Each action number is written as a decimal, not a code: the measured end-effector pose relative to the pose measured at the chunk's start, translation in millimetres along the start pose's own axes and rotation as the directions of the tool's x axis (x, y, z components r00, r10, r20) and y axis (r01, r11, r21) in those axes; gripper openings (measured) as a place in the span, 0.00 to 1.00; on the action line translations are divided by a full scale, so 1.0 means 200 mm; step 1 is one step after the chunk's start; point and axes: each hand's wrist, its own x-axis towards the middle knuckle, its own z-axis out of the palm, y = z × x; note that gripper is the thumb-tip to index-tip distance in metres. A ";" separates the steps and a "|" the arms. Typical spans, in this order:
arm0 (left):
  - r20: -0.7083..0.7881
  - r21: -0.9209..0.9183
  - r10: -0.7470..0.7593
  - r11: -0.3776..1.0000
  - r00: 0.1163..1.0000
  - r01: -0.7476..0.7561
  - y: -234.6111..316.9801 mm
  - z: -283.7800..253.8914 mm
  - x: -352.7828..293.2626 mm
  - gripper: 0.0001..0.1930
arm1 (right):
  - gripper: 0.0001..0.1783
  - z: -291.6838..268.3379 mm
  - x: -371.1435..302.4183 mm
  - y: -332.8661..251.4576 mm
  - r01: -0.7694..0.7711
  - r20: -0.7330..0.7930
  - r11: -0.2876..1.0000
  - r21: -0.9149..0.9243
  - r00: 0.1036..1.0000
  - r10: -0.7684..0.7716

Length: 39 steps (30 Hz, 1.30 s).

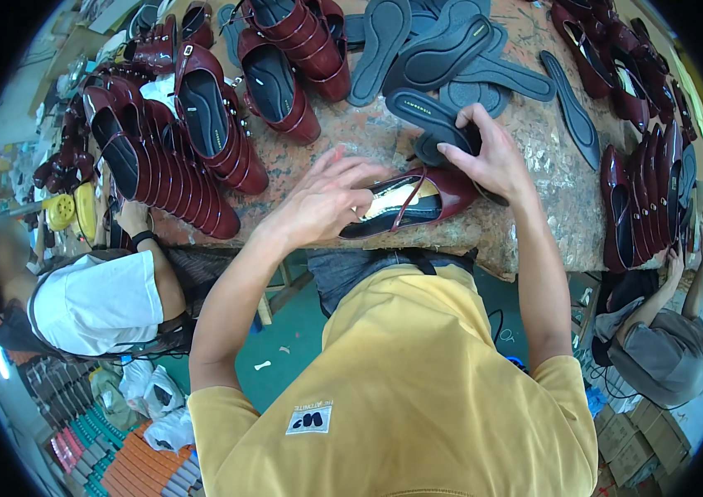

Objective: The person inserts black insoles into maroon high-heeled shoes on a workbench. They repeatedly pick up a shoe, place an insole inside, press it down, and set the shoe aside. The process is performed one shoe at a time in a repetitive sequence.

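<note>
In the head view, the step in hand looked like fitting an insole into a shoe. The dark red shoe [418, 203] lay on its side at the centre of the frame, at the near edge of the worktable [550, 182]. The left hand [327, 199] rested on the shoe's open top, fingers spread and pressing down into it rather than closed round anything. The right hand [488, 153] lay over the toe end, fingers curled on a dark insole [430, 116] just above the shoe; whether it pinched that insole or only covered it could not be told.

The next move probably called for seating the lining flat, heel to toe, while the shoe was kept steady.

More insoles [451, 50] lay loose at the upper centre. Rows of finished shoes [169, 166] crowded the upper left, and another row [650, 190] stood at the right, leaving little bare table. A seated person [95, 306] was at the lower left, another person [666, 348] at the lower right.
</note>
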 end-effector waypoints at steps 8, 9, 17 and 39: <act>-0.703 -0.612 -0.534 0.791 0.469 -0.017 -0.10 -0.32 -0.45 0.13 | 0.26 0.05 0.16 0.25 0.074 -0.043 0.952 -0.297 0.995 -0.090; -0.763 -0.598 -0.547 0.799 0.345 -0.055 -0.16 -0.45 -0.52 0.15 | 0.26 0.04 0.15 0.26 0.082 -0.082 0.933 -0.350 0.990 -0.118; -0.822 -0.544 -0.506 0.834 -0.262 0.096 -0.92 -1.31 -0.91 0.22 | 0.27 -0.22 0.16 0.34 0.013 -0.120 0.837 -0.547 0.988 -0.094; -0.500 -0.069 -0.264 0.961 0.824 0.266 0.36 0.28 -0.05 0.28 | 0.21 -0.29 -0.06 -0.18 0.048 0.069 0.997 -0.059 0.997 -0.044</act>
